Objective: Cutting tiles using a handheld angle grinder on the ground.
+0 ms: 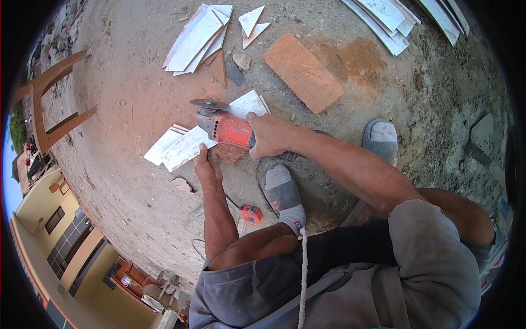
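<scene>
Red and grey, the angle grinder [226, 127] sits in your right hand [269, 135], fingers closed around its body, with the cutting disc [207, 103] at its far left end held flat above the dusty concrete ground [126, 98]. Your left hand [207, 166] presses down on the near edge of a white tile strip [186, 148], fingers flat on it rather than wrapped around it. That strip lies just left of the grinder, overlapping another white tile piece [161, 145], and a further white tile [249, 102] shows just beyond the tool. A red tape measure [252, 215] rests on the ground near your left forearm, beside your grey shoe [282, 192]. Farther off lie a stack of white tile offcuts [198, 38], 2 triangular scraps [252, 24] and a terracotta-coloured tile [302, 72] to the right
</scene>
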`<state>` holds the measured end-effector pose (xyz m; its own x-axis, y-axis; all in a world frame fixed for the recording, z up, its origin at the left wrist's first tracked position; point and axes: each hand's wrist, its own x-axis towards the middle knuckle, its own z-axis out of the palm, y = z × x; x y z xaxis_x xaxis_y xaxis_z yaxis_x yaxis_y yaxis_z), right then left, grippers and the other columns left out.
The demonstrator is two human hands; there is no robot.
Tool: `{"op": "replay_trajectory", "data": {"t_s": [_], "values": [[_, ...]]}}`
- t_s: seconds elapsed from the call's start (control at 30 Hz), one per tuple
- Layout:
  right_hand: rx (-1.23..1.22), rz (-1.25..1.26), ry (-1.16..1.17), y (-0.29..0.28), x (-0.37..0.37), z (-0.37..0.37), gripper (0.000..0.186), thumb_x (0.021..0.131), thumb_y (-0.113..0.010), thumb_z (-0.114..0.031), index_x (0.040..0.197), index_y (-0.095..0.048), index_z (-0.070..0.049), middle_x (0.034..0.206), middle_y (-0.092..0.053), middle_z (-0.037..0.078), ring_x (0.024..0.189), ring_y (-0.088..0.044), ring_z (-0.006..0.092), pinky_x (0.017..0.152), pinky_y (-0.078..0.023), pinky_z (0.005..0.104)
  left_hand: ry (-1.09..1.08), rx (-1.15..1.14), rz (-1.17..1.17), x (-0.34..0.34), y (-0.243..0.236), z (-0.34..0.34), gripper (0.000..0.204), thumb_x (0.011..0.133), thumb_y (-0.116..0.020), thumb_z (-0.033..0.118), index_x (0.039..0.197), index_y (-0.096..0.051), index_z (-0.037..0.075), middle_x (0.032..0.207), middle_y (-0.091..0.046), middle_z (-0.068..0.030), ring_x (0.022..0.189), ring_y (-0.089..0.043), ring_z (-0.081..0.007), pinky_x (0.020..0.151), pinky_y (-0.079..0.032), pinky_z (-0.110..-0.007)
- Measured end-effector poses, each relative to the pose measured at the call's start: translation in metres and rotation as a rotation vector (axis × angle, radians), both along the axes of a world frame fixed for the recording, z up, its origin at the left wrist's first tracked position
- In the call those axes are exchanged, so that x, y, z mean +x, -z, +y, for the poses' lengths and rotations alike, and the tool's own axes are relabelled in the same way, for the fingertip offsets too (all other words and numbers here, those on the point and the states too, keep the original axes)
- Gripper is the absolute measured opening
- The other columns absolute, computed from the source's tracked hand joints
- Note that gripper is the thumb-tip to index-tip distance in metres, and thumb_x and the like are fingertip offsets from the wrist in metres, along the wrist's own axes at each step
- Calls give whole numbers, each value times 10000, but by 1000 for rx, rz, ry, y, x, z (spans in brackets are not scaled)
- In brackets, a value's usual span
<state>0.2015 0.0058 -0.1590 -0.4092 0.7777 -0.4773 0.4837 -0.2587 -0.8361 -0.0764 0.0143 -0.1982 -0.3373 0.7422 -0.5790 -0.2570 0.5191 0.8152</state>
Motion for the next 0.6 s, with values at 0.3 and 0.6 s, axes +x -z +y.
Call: {"op": "replay_trajectory", "data": {"t_s": [0.3,0.6], "values": [[3,8,0,2,3,-4,702,648,-722,-274,1166,-459,120,976,-634,336,944,-637,453,833,-516,461,-14,34,-19,0,4,-2,290,939,-631,98,1172,-518,-33,1101,-630,-106,1008,-635,-200,914,-551,-324],[12,-14,2,-1,5,-4,708,639,-726,-274,1170,-460,111,980,-637,330,942,-640,450,822,-519,468,-18,4,2,-2,6,-2,322,926,-659,122,1171,-504,-17,1089,-622,-91,978,-630,-187,875,-543,-314]]}}
